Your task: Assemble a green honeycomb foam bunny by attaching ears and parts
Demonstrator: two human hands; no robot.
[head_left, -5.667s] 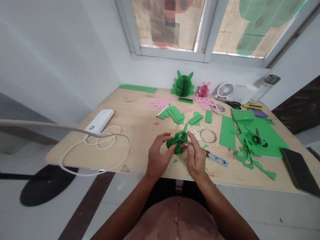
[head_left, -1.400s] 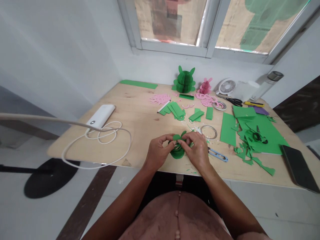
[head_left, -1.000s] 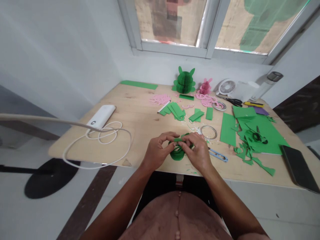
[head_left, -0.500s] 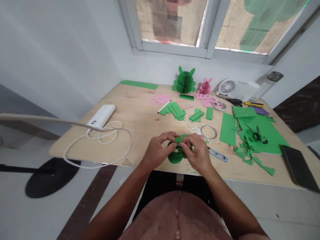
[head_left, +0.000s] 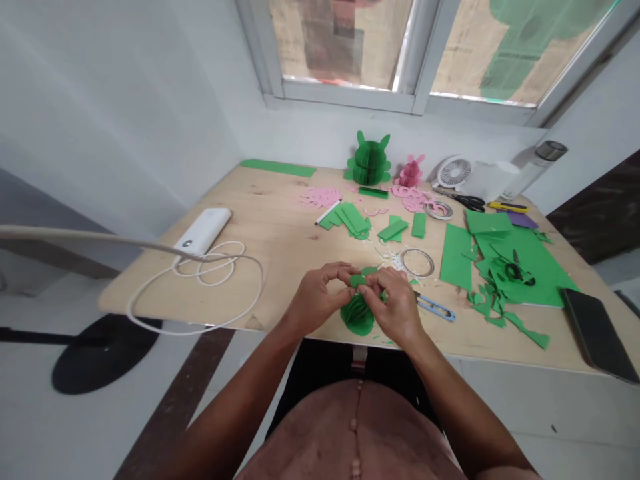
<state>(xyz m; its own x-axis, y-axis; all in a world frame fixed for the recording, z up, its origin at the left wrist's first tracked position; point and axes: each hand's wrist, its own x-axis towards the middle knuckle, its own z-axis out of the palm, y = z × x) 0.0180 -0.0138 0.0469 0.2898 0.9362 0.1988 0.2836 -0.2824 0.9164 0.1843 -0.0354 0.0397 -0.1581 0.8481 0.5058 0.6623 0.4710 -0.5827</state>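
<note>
Close to the table's front edge, a green layered paper piece (head_left: 358,316) hangs fanned out below my fingertips. My left hand (head_left: 320,297) pinches its upper part from the left, thumb and forefinger pressed on the paper. From the right, my right hand (head_left: 394,303) pinches the same upper part, its fingertips nearly touching the left ones. Just right of my right hand lie blue-handled thread snips (head_left: 436,307), and beyond it a roll of tape (head_left: 418,263). The exact spot between my fingertips is hard to make out.
Green paper strips (head_left: 354,219) and pink scraps (head_left: 320,197) lie farther back. Green (head_left: 369,162) and pink (head_left: 411,172) paper figures stand by the wall. A white power bank (head_left: 204,232) with cable is left; green sheets (head_left: 456,257) and a black phone (head_left: 599,333) are right.
The lower part of the green paper piece has swung slightly right and down, showing more of its folded layers. Both hands keep their pinch in nearly the same place.
</note>
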